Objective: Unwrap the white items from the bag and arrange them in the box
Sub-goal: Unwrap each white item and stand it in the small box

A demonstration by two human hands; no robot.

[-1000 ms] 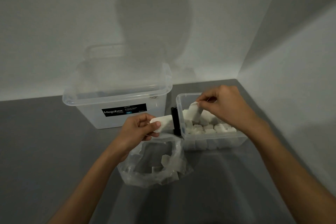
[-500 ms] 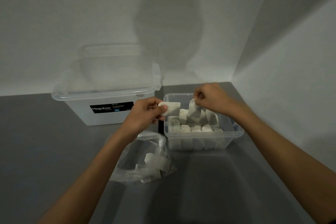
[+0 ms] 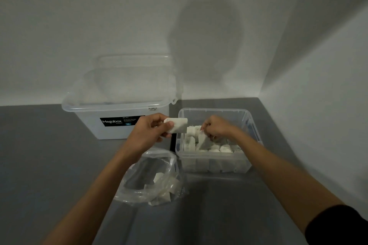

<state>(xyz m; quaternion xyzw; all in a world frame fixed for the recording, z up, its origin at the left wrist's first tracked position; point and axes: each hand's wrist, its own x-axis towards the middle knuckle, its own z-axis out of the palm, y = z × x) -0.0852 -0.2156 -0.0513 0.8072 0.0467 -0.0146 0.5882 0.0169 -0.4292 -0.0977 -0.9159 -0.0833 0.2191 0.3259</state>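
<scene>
A small clear plastic box (image 3: 214, 112) stands on the grey surface at centre right, with several white blocks (image 3: 223, 148) packed in rows inside. My left hand (image 3: 148, 132) pinches one white block (image 3: 178, 125) in the air just left of the box's rim. Inside the box, my right hand (image 3: 216, 128) pinches another white block (image 3: 205, 142) by its top and holds it tilted among the packed ones. A crumpled clear bag (image 3: 152, 179) lies open in front of the box's left corner, with a few white pieces in it.
A large clear storage tub (image 3: 117, 123) with a black "Megabox" label and a lid stands behind my left hand. White walls meet in a corner just behind and right of the small box. A black strip (image 3: 172, 144) runs along the small box's left side.
My right hand has pushed its white block lower into the box. My left hand has kept its block beside the rim. The view has shifted a little.
</scene>
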